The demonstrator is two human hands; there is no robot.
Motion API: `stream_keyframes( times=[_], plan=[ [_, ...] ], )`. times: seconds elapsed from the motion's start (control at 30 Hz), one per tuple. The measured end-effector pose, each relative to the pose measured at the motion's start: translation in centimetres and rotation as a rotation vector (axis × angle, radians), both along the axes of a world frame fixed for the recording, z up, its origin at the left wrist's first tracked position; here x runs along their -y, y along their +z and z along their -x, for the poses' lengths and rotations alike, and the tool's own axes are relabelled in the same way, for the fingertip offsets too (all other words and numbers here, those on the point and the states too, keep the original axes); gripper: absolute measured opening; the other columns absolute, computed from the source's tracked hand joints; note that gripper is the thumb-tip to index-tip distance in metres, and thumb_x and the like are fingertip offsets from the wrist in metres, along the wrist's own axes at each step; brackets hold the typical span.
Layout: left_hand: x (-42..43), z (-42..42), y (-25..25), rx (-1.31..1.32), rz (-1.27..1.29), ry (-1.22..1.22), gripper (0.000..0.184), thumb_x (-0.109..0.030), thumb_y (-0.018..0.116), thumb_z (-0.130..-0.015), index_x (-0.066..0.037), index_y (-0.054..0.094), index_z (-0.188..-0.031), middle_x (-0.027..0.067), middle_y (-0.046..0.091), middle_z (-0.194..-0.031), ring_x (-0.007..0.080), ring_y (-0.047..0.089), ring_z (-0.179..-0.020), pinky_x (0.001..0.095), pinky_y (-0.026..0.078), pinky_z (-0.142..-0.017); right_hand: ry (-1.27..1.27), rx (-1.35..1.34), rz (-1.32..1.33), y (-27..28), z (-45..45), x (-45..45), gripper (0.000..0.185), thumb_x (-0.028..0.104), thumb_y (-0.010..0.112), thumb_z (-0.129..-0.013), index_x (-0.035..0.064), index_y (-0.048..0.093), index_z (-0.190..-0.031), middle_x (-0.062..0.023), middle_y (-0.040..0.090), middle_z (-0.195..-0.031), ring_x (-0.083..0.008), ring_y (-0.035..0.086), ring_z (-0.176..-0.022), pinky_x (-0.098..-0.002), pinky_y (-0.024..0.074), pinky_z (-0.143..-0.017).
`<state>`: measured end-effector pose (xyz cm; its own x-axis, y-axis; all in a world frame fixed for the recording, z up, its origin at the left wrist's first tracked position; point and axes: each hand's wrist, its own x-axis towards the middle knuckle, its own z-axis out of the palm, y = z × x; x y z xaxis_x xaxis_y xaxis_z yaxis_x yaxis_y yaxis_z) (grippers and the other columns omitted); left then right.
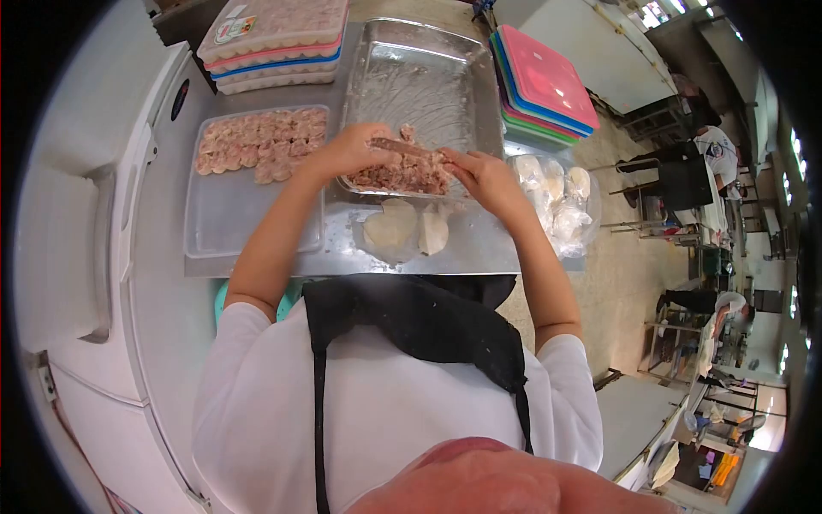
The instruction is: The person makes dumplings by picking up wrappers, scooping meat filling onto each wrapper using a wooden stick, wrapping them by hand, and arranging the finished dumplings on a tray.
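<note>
My right hand [486,177] pinches one end of a flat brown stick [402,147] above the minced meat [407,174]. The other end of the stick reaches my left hand [355,149], whose fingers are curled; what lies inside them is hidden. The meat is heaped at the near end of a deep metal tray [419,103]. Just below the tray, pale round wrappers [390,226] lie on plastic. To the left, rows of meat-filled dumplings [261,141] cover the far part of a translucent plastic tray [253,218].
Stacked filled boxes [274,34] stand at the back left. Pink, blue and green lids [548,81] are piled at the back right, with bagged wrappers [561,201] nearer me. A white fridge [94,283] borders the left. Other people [717,154] work far right.
</note>
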<state>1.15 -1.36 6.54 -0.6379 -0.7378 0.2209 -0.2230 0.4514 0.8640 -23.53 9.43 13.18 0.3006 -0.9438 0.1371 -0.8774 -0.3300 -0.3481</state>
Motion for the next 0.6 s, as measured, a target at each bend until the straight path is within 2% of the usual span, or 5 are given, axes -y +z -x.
stream_keyframes(
  times=[0.13, 0.27, 0.4, 0.5, 0.6],
  plan=[
    [1.4, -0.6, -3.4, -0.105, -0.041, 0.001, 0.037, -0.029, 0.077, -0.072, -0.001, 0.063, -0.092, 0.0129, 0.066, -0.084, 0.0191, 0.061, -0.079, 0.0321, 0.048, -0.075, -0.006, -0.009, 0.202, -0.8, -3.3, -1.5, 0.031, 0.022, 0.059, -0.088, 0.0167, 0.06, -0.118, -0.0127, 0.063, -0.083, -0.0367, 0.061, -0.073, -0.0472, 0.0482, -0.061],
    [-0.1, -1.2, -0.7, 0.179, -0.143, 0.129, 0.039, -0.027, 0.076, -0.074, -0.005, 0.063, -0.103, 0.0127, 0.065, -0.094, 0.0174, 0.06, -0.085, 0.032, 0.048, -0.078, -0.187, -0.317, -0.121, -7.3, 1.8, 0.4, 0.027, 0.028, 0.054, -0.091, 0.0194, 0.061, -0.116, -0.0144, 0.063, -0.085, -0.0357, 0.063, -0.079, -0.0467, 0.0489, -0.068],
    [-1.7, -2.7, 1.2, -0.043, -0.172, 0.099, 0.04, -0.019, 0.074, -0.077, -0.008, 0.061, -0.113, 0.0065, 0.064, -0.098, 0.014, 0.058, -0.09, 0.0307, 0.047, -0.08, -0.282, -0.194, -0.274, -1.8, 2.6, -1.3, 0.024, 0.026, 0.056, -0.092, 0.0122, 0.068, -0.107, -0.0166, 0.067, -0.094, -0.034, 0.064, -0.088, -0.0411, 0.05, -0.076],
    [-2.5, -2.7, 3.5, -0.085, -0.124, 0.073, 0.036, -0.017, 0.072, -0.077, -0.007, 0.061, -0.11, 0.006, 0.064, -0.098, 0.0146, 0.059, -0.09, 0.0299, 0.047, -0.08, -0.215, 0.39, -0.22, 0.8, 2.2, -2.1, 0.024, 0.021, 0.061, -0.09, 0.0065, 0.067, -0.108, -0.0173, 0.067, -0.101, -0.0298, 0.065, -0.09, -0.0351, 0.0497, -0.079],
    [-1.8, -2.0, 3.5, -0.097, 0.073, -0.085, 0.034, -0.02, 0.074, -0.074, -0.006, 0.062, -0.103, 0.0079, 0.064, -0.093, 0.0187, 0.06, -0.084, 0.0321, 0.047, -0.077, 0.064, 0.346, -0.105, 0.3, -0.6, -2.1, 0.024, 0.016, 0.063, -0.089, 0.002, 0.066, -0.108, -0.0179, 0.067, -0.102, -0.0258, 0.066, -0.091, -0.0316, 0.0489, -0.08]
  ],
)
